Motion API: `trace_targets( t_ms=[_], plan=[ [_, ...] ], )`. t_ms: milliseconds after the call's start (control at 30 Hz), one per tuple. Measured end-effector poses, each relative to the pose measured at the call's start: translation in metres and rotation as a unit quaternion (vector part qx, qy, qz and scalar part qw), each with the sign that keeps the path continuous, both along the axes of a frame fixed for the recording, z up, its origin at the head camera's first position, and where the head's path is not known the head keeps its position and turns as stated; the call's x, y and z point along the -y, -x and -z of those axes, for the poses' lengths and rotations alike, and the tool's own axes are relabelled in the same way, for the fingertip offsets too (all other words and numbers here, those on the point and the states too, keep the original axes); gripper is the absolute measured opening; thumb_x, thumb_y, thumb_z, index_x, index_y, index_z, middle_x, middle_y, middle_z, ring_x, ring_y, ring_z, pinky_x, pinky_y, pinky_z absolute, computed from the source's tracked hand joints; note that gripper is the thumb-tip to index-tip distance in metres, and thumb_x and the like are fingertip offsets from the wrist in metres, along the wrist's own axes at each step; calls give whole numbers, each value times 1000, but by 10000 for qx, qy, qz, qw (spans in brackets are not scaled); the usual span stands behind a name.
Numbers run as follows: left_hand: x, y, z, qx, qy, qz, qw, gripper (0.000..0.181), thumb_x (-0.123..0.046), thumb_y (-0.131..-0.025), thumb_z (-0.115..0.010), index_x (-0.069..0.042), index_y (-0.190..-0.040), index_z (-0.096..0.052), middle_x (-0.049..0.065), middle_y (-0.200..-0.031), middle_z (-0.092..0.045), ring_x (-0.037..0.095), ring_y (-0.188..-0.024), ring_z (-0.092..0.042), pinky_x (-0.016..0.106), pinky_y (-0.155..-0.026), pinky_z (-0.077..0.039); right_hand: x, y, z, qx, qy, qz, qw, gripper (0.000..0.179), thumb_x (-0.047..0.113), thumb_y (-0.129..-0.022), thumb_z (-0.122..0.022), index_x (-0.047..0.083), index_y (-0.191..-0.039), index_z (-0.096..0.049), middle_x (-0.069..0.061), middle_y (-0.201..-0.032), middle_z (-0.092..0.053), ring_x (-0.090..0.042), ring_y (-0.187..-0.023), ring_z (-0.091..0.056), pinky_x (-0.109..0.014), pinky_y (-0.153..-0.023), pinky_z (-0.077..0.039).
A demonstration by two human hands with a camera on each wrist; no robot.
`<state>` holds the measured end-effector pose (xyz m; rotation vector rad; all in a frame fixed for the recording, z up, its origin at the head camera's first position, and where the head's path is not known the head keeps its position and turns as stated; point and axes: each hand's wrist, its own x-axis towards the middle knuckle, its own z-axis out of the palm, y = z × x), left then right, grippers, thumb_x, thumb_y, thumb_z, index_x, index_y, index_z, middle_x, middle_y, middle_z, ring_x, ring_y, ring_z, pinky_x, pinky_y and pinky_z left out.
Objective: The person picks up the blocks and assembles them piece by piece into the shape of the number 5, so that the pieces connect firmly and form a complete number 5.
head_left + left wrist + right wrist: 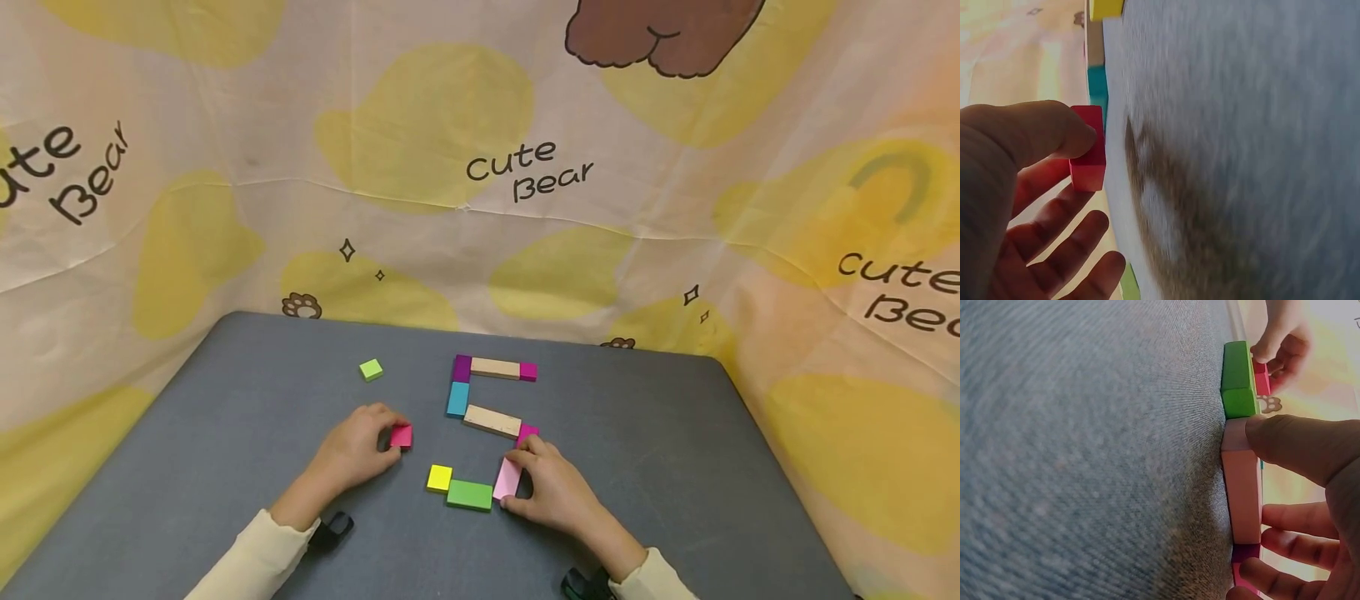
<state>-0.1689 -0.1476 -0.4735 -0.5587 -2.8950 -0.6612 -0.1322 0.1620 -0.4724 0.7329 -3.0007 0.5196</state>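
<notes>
My left hand [358, 446] pinches a small red block [1087, 169] between thumb and fingers. In the left wrist view a gap and a shadow lie between the block and the table. On the right side of a block figure, my right hand [551, 483] holds a light pink block [507, 479] by its ends, with the thumb on the near end. That block lies on the table beside a green block [469, 496]; a yellow block [439, 478] adjoins the green one on its left. Beyond the pink block sits a magenta block [528, 432], partly covered by my right fingers.
A natural wood plank [492, 420], a blue block [458, 399], a purple block [462, 368], another wood plank [495, 367] and a magenta block [528, 372] form the figure's far part. A lime block [371, 370] lies apart on the grey table [225, 467]. A printed curtain [420, 250] stands behind.
</notes>
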Motion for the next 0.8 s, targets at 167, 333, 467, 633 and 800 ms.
trace_targets(
  t_ms=[167,333,467,633,800],
  plan=[
    [-10,-6,-1,5,70,125,9999,31,-15,-74,-76,-14,-105,-72,-2,-99,-65,16,-93,-58,38,-81,-53,0,-1,1,-38,32,-15,10000,57,43,-68,-82,10,-113,-70,1,-101,-57,-14,-90,-53,-29,-71,-50],
    [-17,-10,-1,67,81,298,9995,31,-15,-74,-76,-14,-104,-72,-3,-99,-65,16,-94,-59,38,-84,-53,0,-1,1,-26,51,-1,10000,57,43,-68,-81,10,-114,-70,1,-101,-56,-14,-90,-52,-28,-71,-49],
    [-20,-11,1,36,107,475,9988,31,-16,-73,-77,-15,-104,-72,-4,-99,-65,15,-94,-59,37,-84,-53,0,-1,2,33,55,18,10000,58,43,-69,-81,11,-114,-70,1,-102,-56,-14,-91,-52,-28,-72,-49],
    [-21,-12,2,173,129,573,9981,32,-16,-73,-77,-16,-104,-72,-4,-99,-65,15,-94,-59,37,-83,-53,0,-2,1,50,47,21,10000,58,44,-69,-81,11,-115,-70,1,-102,-56,-14,-91,-52,-29,-73,-50],
    [-23,-12,3,186,103,613,9979,31,-16,-73,-76,-16,-103,-73,-4,-99,-65,16,-94,-60,38,-82,-52,0,-1,1,-2,33,14,10000,57,44,-69,-81,11,-115,-70,1,-102,-56,-14,-91,-52,-29,-73,-50]
  ],
)
